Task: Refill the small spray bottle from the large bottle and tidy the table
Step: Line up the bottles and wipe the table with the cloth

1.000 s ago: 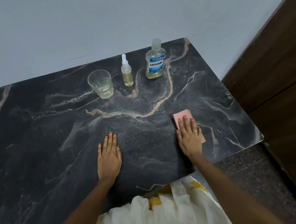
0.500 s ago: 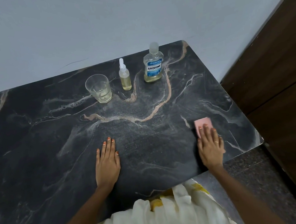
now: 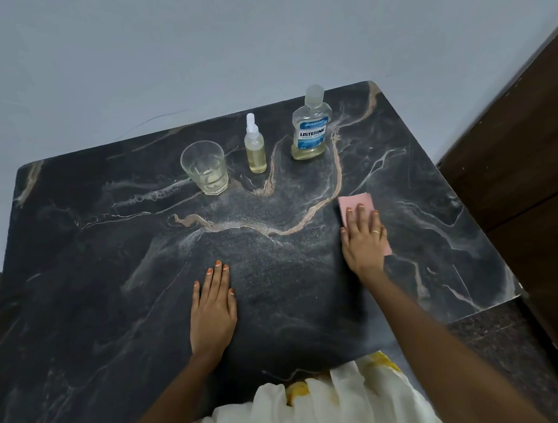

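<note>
Fingers (image 3: 361,218) press pink cloth (image 3: 355,200) flat, apart from table (image 3: 444,225) edge.

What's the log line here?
step: wipe | right hand: flat on cloth | left hand: flat on table | spray bottle, large bottle, glass: upright at back

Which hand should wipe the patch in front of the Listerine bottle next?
Right, most likely: the right hand lies flat on the pink cloth, on the side of the Listerine bottle. The left hand rests on the bare table, apart from the cloth.
</note>
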